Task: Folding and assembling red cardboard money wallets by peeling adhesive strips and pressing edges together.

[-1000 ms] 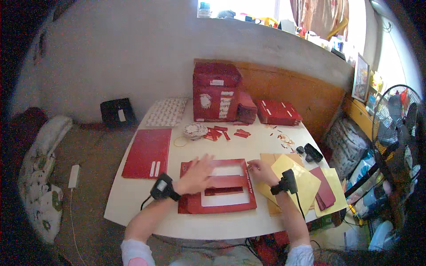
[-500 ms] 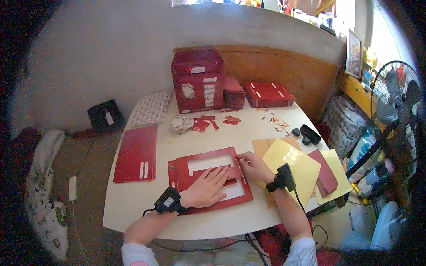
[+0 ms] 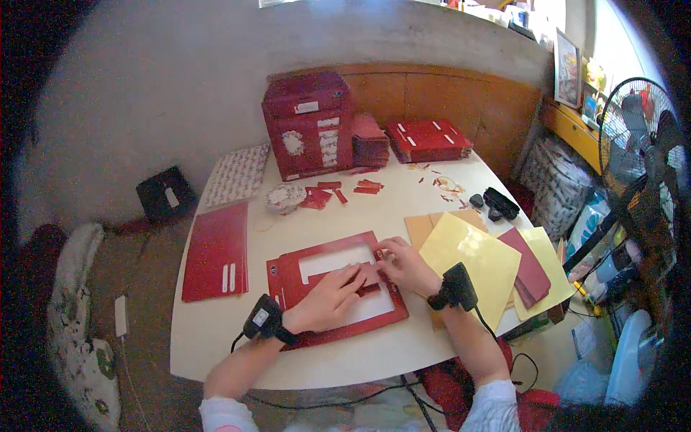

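Observation:
A red cardboard sheet (image 3: 288, 282) with two cut-out windows lies on the table before me, the white tabletop showing through. My left hand (image 3: 327, 299) rests on its middle bar, fingers stretched toward the right. Closed at the sheet's upper right edge is my right hand (image 3: 409, 266), thumb and fingers bent around the right border. The two hands' fingertips are close together, near a small pinkish-red flap (image 3: 370, 276) by the bar. Exactly what the right fingertips pinch is partly hidden.
Left lies a red folded sheet stack (image 3: 216, 252). Beyond are a white roll (image 3: 285, 198), red offcuts (image 3: 317, 198), a tall red box (image 3: 308, 129) and flat red stacks (image 3: 430, 140). To the right are yellow sheets (image 3: 471, 263), a black object (image 3: 500, 204) and a fan (image 3: 637, 137).
My left hand's fingers have drawn in from lying flat and spread. My right hand has shifted up and left over the sheet's right border. The whole view has tilted slightly.

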The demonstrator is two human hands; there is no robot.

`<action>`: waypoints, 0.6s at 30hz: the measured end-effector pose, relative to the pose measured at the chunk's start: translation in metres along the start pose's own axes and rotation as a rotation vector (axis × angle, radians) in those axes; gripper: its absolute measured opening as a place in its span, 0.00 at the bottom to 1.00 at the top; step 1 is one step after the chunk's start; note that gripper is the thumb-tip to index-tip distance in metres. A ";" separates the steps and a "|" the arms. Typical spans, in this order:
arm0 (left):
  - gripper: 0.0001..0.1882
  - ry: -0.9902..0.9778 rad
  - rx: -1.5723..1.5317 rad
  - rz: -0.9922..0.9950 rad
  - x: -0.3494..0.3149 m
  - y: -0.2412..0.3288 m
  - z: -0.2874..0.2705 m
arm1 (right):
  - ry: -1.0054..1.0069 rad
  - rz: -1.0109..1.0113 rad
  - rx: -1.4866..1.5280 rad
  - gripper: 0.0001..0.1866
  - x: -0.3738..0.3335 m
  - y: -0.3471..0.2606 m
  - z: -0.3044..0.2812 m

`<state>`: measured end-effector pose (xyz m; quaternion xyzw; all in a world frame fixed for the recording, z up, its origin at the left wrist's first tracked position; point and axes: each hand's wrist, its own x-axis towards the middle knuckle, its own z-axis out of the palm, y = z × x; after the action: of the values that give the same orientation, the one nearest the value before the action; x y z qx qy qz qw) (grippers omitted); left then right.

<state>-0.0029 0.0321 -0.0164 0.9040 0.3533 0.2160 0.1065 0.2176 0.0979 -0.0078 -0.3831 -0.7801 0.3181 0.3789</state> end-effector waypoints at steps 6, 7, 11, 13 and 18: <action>0.26 0.122 -0.040 -0.073 0.001 0.003 -0.018 | -0.342 -0.390 -0.323 0.25 0.000 -0.024 -0.005; 0.26 0.120 -0.043 -0.072 0.001 0.004 -0.020 | -0.342 -0.386 -0.323 0.25 -0.002 -0.023 -0.003; 0.29 0.011 0.116 -0.110 0.001 0.006 -0.026 | -0.284 -0.437 -0.493 0.28 -0.003 -0.027 0.009; 0.30 -0.028 0.133 -0.129 0.001 0.005 -0.026 | -0.251 -0.457 -0.540 0.27 -0.003 -0.028 0.015; 0.30 -0.093 0.102 -0.090 0.002 -0.002 -0.025 | -0.190 -0.462 -0.649 0.23 -0.004 -0.020 0.026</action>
<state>-0.0141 0.0355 0.0056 0.9004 0.3989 0.1504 0.0864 0.1902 0.0794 -0.0065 -0.2664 -0.9370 -0.0037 0.2260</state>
